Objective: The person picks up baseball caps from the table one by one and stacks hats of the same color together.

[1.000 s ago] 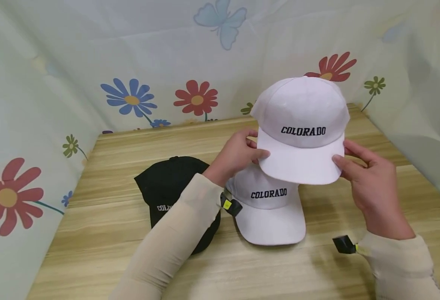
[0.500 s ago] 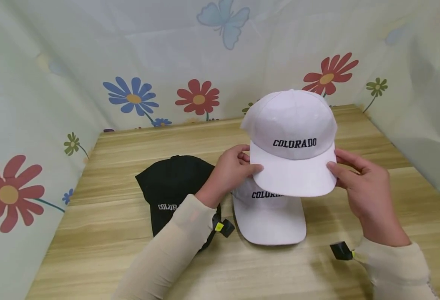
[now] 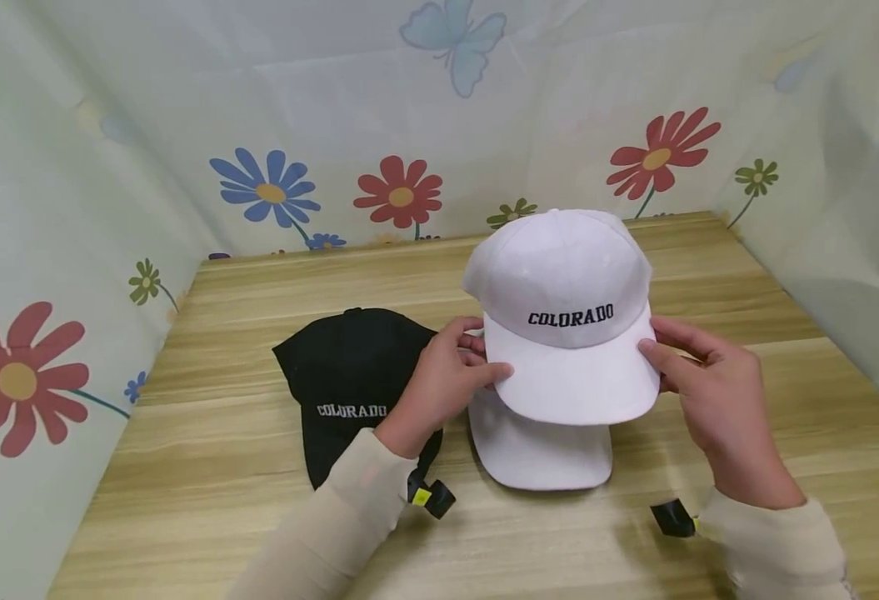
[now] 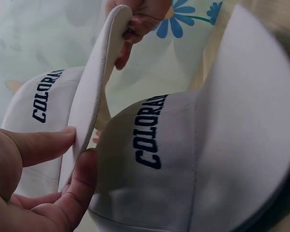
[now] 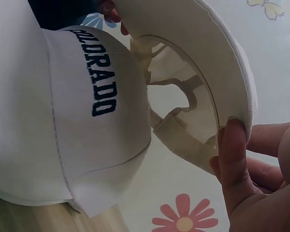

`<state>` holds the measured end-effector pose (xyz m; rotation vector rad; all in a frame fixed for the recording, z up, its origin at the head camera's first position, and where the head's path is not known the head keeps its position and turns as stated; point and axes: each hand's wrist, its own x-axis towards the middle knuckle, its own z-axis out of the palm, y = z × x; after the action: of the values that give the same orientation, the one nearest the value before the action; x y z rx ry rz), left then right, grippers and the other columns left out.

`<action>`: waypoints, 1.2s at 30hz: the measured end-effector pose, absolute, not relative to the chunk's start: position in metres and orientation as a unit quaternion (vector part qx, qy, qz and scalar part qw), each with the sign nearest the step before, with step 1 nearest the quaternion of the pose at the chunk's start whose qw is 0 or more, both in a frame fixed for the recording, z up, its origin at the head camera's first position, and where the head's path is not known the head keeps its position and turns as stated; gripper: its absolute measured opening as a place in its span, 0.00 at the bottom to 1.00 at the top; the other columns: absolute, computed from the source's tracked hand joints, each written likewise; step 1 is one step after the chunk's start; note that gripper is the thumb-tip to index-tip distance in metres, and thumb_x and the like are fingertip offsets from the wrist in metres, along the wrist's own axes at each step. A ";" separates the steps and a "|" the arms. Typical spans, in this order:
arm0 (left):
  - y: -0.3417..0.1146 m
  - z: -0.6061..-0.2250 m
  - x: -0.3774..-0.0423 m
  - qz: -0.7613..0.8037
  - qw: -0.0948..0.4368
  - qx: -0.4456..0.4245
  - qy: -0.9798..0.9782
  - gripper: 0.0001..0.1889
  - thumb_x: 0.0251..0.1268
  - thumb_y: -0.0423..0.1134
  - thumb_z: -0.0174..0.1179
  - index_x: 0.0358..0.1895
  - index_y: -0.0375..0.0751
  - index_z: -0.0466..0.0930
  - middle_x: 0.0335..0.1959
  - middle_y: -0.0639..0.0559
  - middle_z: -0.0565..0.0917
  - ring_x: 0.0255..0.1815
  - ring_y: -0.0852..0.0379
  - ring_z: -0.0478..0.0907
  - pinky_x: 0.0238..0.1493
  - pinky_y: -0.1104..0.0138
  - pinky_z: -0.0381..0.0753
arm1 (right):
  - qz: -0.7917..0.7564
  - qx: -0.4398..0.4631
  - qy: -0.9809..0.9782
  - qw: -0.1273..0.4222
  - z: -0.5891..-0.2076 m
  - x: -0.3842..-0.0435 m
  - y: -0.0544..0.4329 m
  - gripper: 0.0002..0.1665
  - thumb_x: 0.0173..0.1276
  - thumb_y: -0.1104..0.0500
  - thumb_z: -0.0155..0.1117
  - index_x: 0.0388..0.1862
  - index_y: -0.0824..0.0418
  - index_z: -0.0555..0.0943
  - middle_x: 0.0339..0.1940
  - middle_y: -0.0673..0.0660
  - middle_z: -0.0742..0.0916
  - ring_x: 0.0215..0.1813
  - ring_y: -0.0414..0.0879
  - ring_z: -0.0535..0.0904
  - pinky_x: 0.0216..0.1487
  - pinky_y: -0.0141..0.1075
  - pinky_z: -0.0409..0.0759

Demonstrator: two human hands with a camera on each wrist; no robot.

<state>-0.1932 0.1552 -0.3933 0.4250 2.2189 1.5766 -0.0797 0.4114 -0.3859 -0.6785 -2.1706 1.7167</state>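
Note:
A white baseball cap (image 3: 570, 267) lettered COLORADO is held up by its brim between both hands. My left hand (image 3: 446, 379) pinches the brim's left side, thumb on top and fingers beneath. On the brim's other side, my right hand (image 3: 716, 392) pinches in the same way. Below it a second white cap (image 3: 544, 457) lies on the table, its crown hidden in the head view but plain in the left wrist view (image 4: 150, 159). The right wrist view shows the held cap's hollow underside and back strap (image 5: 183, 140) above the lower cap's crown (image 5: 101, 106).
A black cap (image 3: 357, 358) with white COLORADO lettering lies to the left, partly behind my left forearm. The wooden table (image 3: 207, 400) is bordered by flower-printed cloth (image 3: 319, 100) at the back and sides. A small black device (image 3: 671, 518) sticks out from my right cuff.
Both hands have lowered the held white cap and brought it slightly left, so it covers more of the white cap below. The black and lower white caps stay in place.

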 end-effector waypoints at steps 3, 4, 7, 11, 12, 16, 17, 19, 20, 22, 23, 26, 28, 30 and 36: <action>0.150 -0.398 -0.189 0.565 0.182 0.149 0.791 0.34 0.53 0.41 0.73 0.65 0.45 0.69 0.44 0.49 0.78 0.38 0.58 0.80 0.40 0.66 0.84 | 0.609 -0.224 -0.746 0.151 -0.390 -0.079 0.408 0.32 0.57 0.50 0.74 0.59 0.60 0.80 0.44 0.40 0.86 0.29 0.38 0.85 0.31 0.29 0.83; 0.149 -0.400 -0.187 0.567 0.178 0.149 0.790 0.34 0.53 0.41 0.73 0.65 0.45 0.70 0.44 0.49 0.79 0.38 0.58 0.80 0.39 0.67 0.83 | 0.607 -0.222 -0.748 0.152 -0.391 -0.078 0.407 0.32 0.56 0.50 0.75 0.59 0.60 0.81 0.43 0.39 0.86 0.28 0.38 0.85 0.31 0.29 0.83; 0.143 -0.405 -0.182 0.572 0.167 0.152 0.788 0.32 0.54 0.40 0.72 0.64 0.44 0.71 0.44 0.48 0.78 0.37 0.57 0.79 0.38 0.67 0.82 | 0.611 -0.213 -0.748 0.151 -0.396 -0.078 0.403 0.31 0.56 0.51 0.75 0.58 0.61 0.81 0.40 0.38 0.87 0.27 0.38 0.85 0.30 0.29 0.83; 0.137 -0.413 -0.175 0.574 0.156 0.154 0.789 0.32 0.54 0.39 0.72 0.63 0.43 0.71 0.43 0.48 0.78 0.37 0.57 0.78 0.39 0.67 0.82 | 0.589 -0.210 -0.768 0.138 -0.404 -0.076 0.400 0.31 0.58 0.51 0.74 0.59 0.61 0.80 0.40 0.36 0.86 0.26 0.39 0.86 0.30 0.30 0.83; 0.135 -0.414 -0.173 0.572 0.155 0.151 0.791 0.32 0.54 0.39 0.72 0.63 0.43 0.71 0.43 0.48 0.78 0.37 0.58 0.78 0.39 0.68 0.82 | 0.580 -0.210 -0.776 0.132 -0.406 -0.075 0.400 0.31 0.59 0.50 0.73 0.60 0.61 0.80 0.41 0.36 0.86 0.26 0.39 0.86 0.30 0.30 0.83; 0.130 -0.422 -0.166 0.566 0.151 0.144 0.798 0.33 0.54 0.39 0.72 0.65 0.41 0.71 0.43 0.48 0.78 0.37 0.59 0.79 0.39 0.69 0.81 | 0.547 -0.218 -0.801 0.108 -0.413 -0.072 0.397 0.34 0.60 0.45 0.71 0.62 0.59 0.78 0.42 0.34 0.84 0.27 0.41 0.86 0.32 0.31 0.84; 0.130 -0.425 -0.164 0.564 0.150 0.145 0.799 0.33 0.54 0.38 0.72 0.65 0.40 0.71 0.43 0.48 0.78 0.36 0.60 0.79 0.38 0.69 0.81 | 0.542 -0.219 -0.805 0.101 -0.415 -0.071 0.397 0.34 0.60 0.44 0.70 0.63 0.59 0.78 0.42 0.33 0.84 0.28 0.42 0.86 0.33 0.31 0.84; 0.128 -0.430 -0.161 0.559 0.148 0.146 0.803 0.32 0.55 0.38 0.71 0.65 0.39 0.71 0.42 0.49 0.78 0.35 0.60 0.78 0.37 0.71 0.80 | 0.535 -0.219 -0.811 0.092 -0.420 -0.070 0.396 0.35 0.60 0.43 0.70 0.63 0.59 0.78 0.41 0.32 0.84 0.28 0.42 0.87 0.33 0.31 0.84; 0.128 -0.433 -0.160 0.554 0.147 0.147 0.806 0.32 0.55 0.37 0.71 0.64 0.39 0.71 0.41 0.49 0.78 0.35 0.61 0.78 0.36 0.71 0.80 | 0.534 -0.217 -0.813 0.086 -0.423 -0.069 0.396 0.36 0.61 0.42 0.69 0.63 0.59 0.78 0.40 0.31 0.84 0.28 0.43 0.87 0.33 0.32 0.84; 0.129 -0.438 -0.157 0.542 0.148 0.151 0.813 0.31 0.55 0.37 0.71 0.63 0.39 0.73 0.39 0.50 0.77 0.33 0.62 0.77 0.34 0.73 0.79 | 0.529 -0.214 -0.818 0.076 -0.428 -0.066 0.397 0.36 0.61 0.42 0.69 0.63 0.59 0.77 0.40 0.31 0.84 0.28 0.42 0.86 0.32 0.33 0.84; 0.131 -0.441 -0.155 0.535 0.151 0.155 0.817 0.29 0.55 0.37 0.71 0.62 0.39 0.74 0.39 0.51 0.77 0.32 0.62 0.77 0.33 0.73 0.79 | 0.527 -0.214 -0.820 0.071 -0.430 -0.062 0.398 0.35 0.61 0.42 0.69 0.63 0.59 0.78 0.40 0.31 0.84 0.27 0.42 0.86 0.32 0.33 0.84; 0.135 -0.447 -0.148 0.511 0.153 0.169 0.829 0.24 0.55 0.37 0.71 0.56 0.40 0.78 0.36 0.51 0.77 0.31 0.63 0.77 0.31 0.73 0.78 | 0.513 -0.210 -0.830 0.056 -0.437 -0.055 0.401 0.34 0.63 0.42 0.68 0.62 0.60 0.78 0.44 0.40 0.86 0.27 0.39 0.85 0.31 0.34 0.83; 0.135 -0.450 -0.145 0.493 0.151 0.174 0.839 0.20 0.54 0.37 0.71 0.51 0.41 0.80 0.35 0.51 0.78 0.30 0.64 0.77 0.32 0.73 0.78 | 0.499 -0.200 -0.842 0.046 -0.441 -0.052 0.402 0.32 0.64 0.43 0.67 0.61 0.61 0.79 0.47 0.50 0.88 0.27 0.38 0.83 0.30 0.33 0.82; 0.135 -0.453 -0.142 0.479 0.149 0.174 0.847 0.17 0.54 0.37 0.71 0.47 0.43 0.81 0.35 0.51 0.78 0.30 0.63 0.77 0.33 0.72 0.78 | 0.482 -0.187 -0.855 0.038 -0.444 -0.051 0.401 0.30 0.65 0.46 0.67 0.60 0.63 0.79 0.50 0.59 0.87 0.27 0.36 0.83 0.29 0.32 0.81; 0.135 -0.455 -0.138 0.421 0.153 0.184 0.875 0.13 0.55 0.38 0.70 0.43 0.44 0.81 0.34 0.53 0.78 0.30 0.64 0.78 0.33 0.69 0.78 | 0.455 -0.152 -0.877 0.013 -0.447 -0.051 0.398 0.25 0.68 0.53 0.64 0.59 0.67 0.78 0.46 0.64 0.87 0.26 0.39 0.82 0.26 0.32 0.79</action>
<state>-0.1384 0.1348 -0.4546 0.5286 2.5082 1.2077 -0.0513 0.3984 -0.4466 -0.4749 -2.7332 1.4174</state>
